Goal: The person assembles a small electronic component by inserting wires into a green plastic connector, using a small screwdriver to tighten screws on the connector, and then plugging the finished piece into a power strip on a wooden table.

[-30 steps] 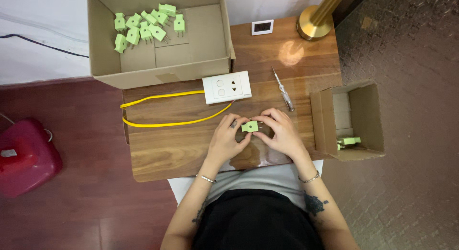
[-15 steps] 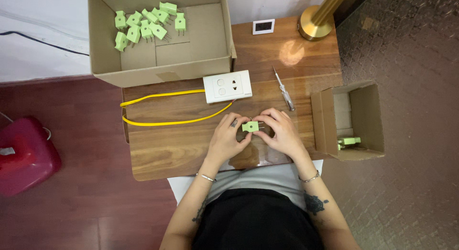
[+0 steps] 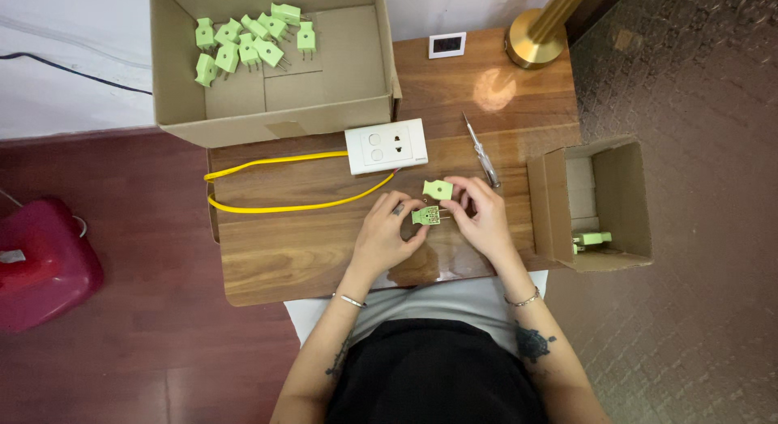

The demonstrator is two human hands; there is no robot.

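Pinching a light green plug half [image 3: 426, 216] between thumb and fingers, the left hand [image 3: 387, 232] sits just below the middle of the frame over the wooden table [image 3: 275, 254], while the right hand [image 3: 482, 215] holds the other green half [image 3: 438, 189] in its fingertips just above it. A screwdriver [image 3: 480, 151] lies above the right hand, and a white socket plate [image 3: 386, 146] with a yellow cable [image 3: 275, 205] lies above the left. More green plugs [image 3: 243, 43] fill the large cardboard box [image 3: 356, 67] at upper left, and a small box [image 3: 620, 189] stands at right.

Both forearms converge mid-frame; left hand [image 3: 387, 229] and right hand [image 3: 480, 213] nearly meet, fingers curled in pinch.
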